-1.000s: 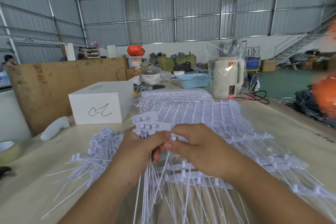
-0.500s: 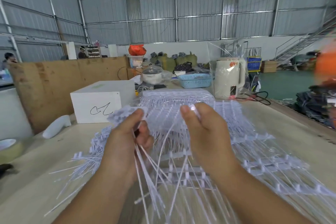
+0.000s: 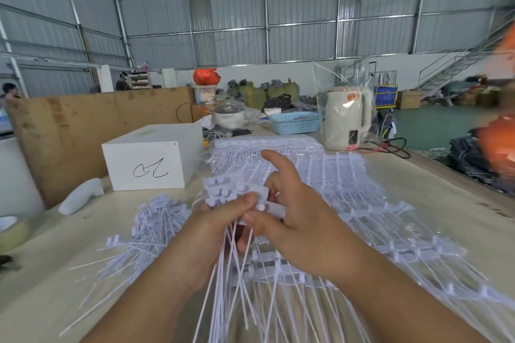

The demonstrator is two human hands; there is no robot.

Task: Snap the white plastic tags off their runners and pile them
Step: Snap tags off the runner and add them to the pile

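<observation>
My left hand (image 3: 211,228) grips a fanned bundle of white plastic tags (image 3: 225,189), their flat heads sticking up above my thumb and their thin tails hanging down toward me. My right hand (image 3: 298,214) meets it from the right, thumb and fingers pinching one tag head (image 3: 271,207) at the bundle, the index finger raised. A loose pile of snapped-off tags (image 3: 150,228) lies on the table to the left. Racks of tags on their runners (image 3: 362,220) spread under and right of my hands.
A white box (image 3: 150,159) with a black scribble stands at the back left beside a white handle-shaped object (image 3: 80,196). Behind the racks are a bagged kettle (image 3: 348,120), a blue basket (image 3: 295,121) and a black cable (image 3: 390,147). A tape roll (image 3: 11,231) sits far left.
My hands were pressed together on the bundle, pulled apart half a second ago, and have now come back together, the right pinching a tag at the left hand's bundle.
</observation>
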